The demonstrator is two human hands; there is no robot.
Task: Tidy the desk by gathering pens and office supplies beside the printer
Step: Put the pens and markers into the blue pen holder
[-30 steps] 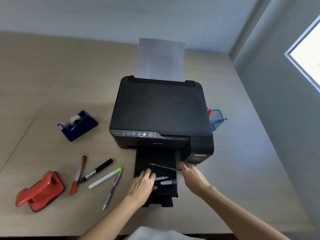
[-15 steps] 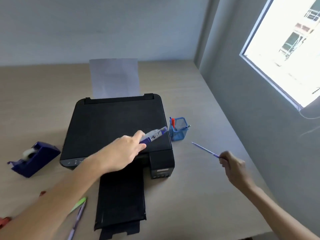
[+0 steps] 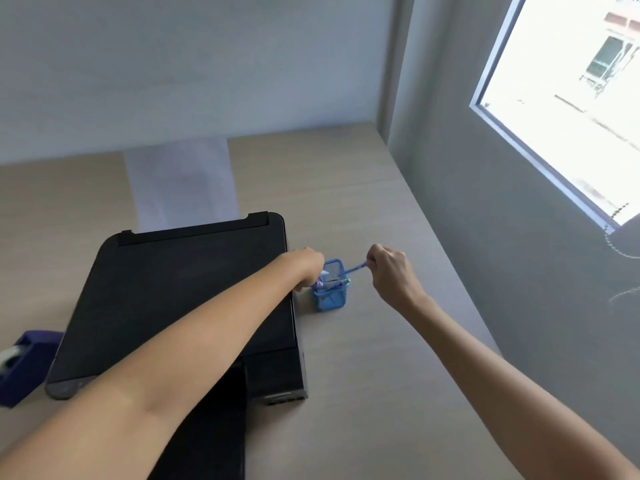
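Desk [image 3: 363,358], cup [image 3: 330,299] (contents blurred)

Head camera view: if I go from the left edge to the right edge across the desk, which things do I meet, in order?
Dark blue tape dispenser → black printer → left hand → blue mesh pen holder → right hand, pinching a thin blue pen → bright window in the grey wall.

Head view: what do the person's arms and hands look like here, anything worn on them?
Both arms are bare along all that shows, with no sleeve on either. The left hand and right hand wear no gloves. No watch, bracelet or ring can be seen, though the fingers are too small and blurred to be sure.
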